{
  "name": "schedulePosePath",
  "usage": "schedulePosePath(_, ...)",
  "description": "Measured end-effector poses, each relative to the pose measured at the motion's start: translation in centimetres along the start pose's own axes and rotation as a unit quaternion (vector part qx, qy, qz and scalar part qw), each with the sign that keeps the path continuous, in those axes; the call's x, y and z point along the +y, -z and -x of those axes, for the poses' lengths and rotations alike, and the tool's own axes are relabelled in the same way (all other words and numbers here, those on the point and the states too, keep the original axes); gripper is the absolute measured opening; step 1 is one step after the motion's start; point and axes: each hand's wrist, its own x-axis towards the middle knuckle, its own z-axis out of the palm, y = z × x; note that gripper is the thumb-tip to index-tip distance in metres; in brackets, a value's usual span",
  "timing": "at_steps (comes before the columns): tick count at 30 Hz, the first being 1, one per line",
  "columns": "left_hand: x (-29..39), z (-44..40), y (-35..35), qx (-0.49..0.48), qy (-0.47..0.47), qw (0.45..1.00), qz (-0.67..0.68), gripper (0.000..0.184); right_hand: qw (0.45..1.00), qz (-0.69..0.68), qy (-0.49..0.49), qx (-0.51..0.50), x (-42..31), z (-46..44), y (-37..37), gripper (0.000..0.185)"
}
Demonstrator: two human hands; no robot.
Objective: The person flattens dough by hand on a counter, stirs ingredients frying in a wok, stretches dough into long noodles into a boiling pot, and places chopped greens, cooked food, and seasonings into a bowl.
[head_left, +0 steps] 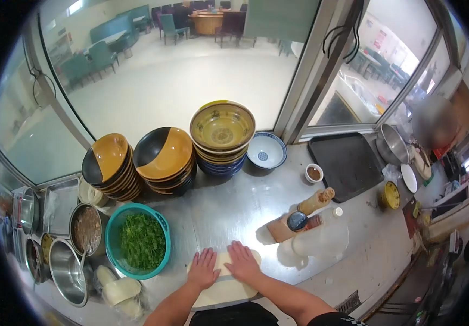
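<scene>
Pale dough (222, 294) — flat, beneath left grip (203, 268) and right grip (243, 263)

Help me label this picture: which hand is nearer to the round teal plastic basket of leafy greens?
Left. The left hand presses on the pale, flat dough, right of the basket; the right hand is on the dough too, farther right.

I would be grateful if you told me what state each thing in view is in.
Left grip: open, on dough
Right grip: open, on dough
Dough: flat
Teal basket: full of greens
Black-and-orange bowls: stacked
Blue-and-white bowl: upright, empty
Black tray: empty
White-capped bottle: closed
Small cup: partly filled
</scene>
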Motion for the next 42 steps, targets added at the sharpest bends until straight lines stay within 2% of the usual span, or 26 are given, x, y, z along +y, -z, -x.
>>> schedulePosePath(2, 0.0, 0.0, 0.0, -0.022, -0.01, 1.0, 0.003, 0.067, 0.997, 0.048, -0.02, -0.049, 0.8, 0.8, 0.7, 0.063)
schedulePosePath(5, -0.1, 0.0, 0.2, 0.001, -0.011, 1.0, -0.003, 0.065, 0.996, 0.05, -0.022, -0.064, 0.7, 0.7, 0.9, 0.064)
schedulePosePath(8, 0.0, 0.5, 0.1, 0.0, -0.013, 1.0, -0.002, 0.068, 0.999, 0.024, 0.0, -0.029, 1.0, 1.0, 0.6, 0.064)
schedulePosePath(9, -0.1, 0.7, 0.2, 0.007, 0.004, 0.999, 0.039, 0.069, 0.999, 0.025, 0.0, -0.028, 1.1, 1.3, 0.7, 0.064)
schedulePosePath(10, -0.3, 0.8, 0.5, 0.014, 0.021, 0.996, 0.08, 0.071, 0.999, 0.019, -0.037, -0.027, 1.2, 1.6, 0.8, 0.066)
schedulePosePath(11, -0.7, 1.4, 0.5, 0.014, 0.019, 0.997, 0.079, 0.071, 0.997, 0.013, -0.074, -0.026, 1.3, 2.0, 1.0, 0.067)
schedulePosePath(13, -1.6, 3.1, 0.2, 0.013, 0.082, 0.996, 0.043, 0.073, 0.993, 0.041, -0.102, -0.036, 2.2, 3.8, 1.4, 0.068)
schedulePosePath(17, -2.0, 4.1, 1.2, 0.019, 0.059, 0.996, 0.061, 0.073, 0.983, 0.095, -0.148, -0.054, 1.4, 4.5, 3.5, 0.069)
schedulePosePath(19, -1.7, 4.4, 1.5, 0.058, 0.044, 0.997, -0.019, 0.072, 0.976, 0.12, -0.172, -0.067, 0.4, 4.6, 4.1, 0.068)
schedulePosePath(20, -1.7, 5.1, 1.9, 0.054, 0.044, 0.997, -0.018, 0.072, 0.982, 0.096, -0.144, -0.073, 0.0, 4.9, 4.1, 0.066)
schedulePosePath(22, -1.4, 6.3, 2.5, -0.003, -0.043, 0.999, 0.001, 0.07, 0.987, 0.073, -0.117, -0.082, -0.7, 5.9, 3.9, 0.064)
schedulePosePath(23, -1.3, 6.8, 2.1, -0.007, -0.043, 0.999, 0.006, 0.07, 0.993, 0.065, -0.051, -0.084, -1.5, 6.9, 3.6, 0.064)
schedulePosePath(24, -1.2, 8.0, 1.2, -0.022, -0.084, 0.996, 0.011, 0.069, 0.994, 0.052, 0.011, -0.09, -2.6, 8.4, 3.0, 0.063)
schedulePosePath(25, -0.9, 9.8, 0.2, -0.043, -0.126, 0.991, 0.02, 0.068, 0.996, 0.019, 0.008, -0.087, -3.3, 9.0, 2.0, 0.063)
schedulePosePath(28, -0.7, 10.4, -0.1, -0.06, -0.103, 0.993, 0.011, 0.066, 0.993, 0.047, -0.012, -0.103, -3.9, 9.5, 0.3, 0.063)
schedulePosePath(31, -0.1, 10.6, 0.7, -0.058, -0.135, 0.989, -0.032, 0.066, 0.993, 0.042, -0.011, -0.113, -4.6, 9.5, 0.5, 0.062)
schedulePosePath(33, 0.6, 10.3, -0.1, -0.074, -0.146, 0.987, 0.0, 0.067, 0.993, -0.014, 0.054, -0.105, -5.9, 8.8, 0.9, 0.062)
schedulePosePath(36, 1.3, 10.6, -0.3, -0.082, -0.144, 0.986, 0.028, 0.069, 0.992, 0.016, 0.045, -0.116, -6.4, 9.1, -0.8, 0.062)
schedulePosePath(40, 1.0, 10.2, -0.4, -0.089, -0.152, 0.983, 0.054, 0.072, 0.993, -0.02, 0.037, -0.112, -6.9, 9.0, -1.1, 0.062)
schedulePosePath(42, 1.4, 10.8, -0.9, -0.086, -0.155, 0.982, 0.065, 0.074, 0.991, 0.024, 0.054, -0.12, -7.5, 9.1, -1.9, 0.062)
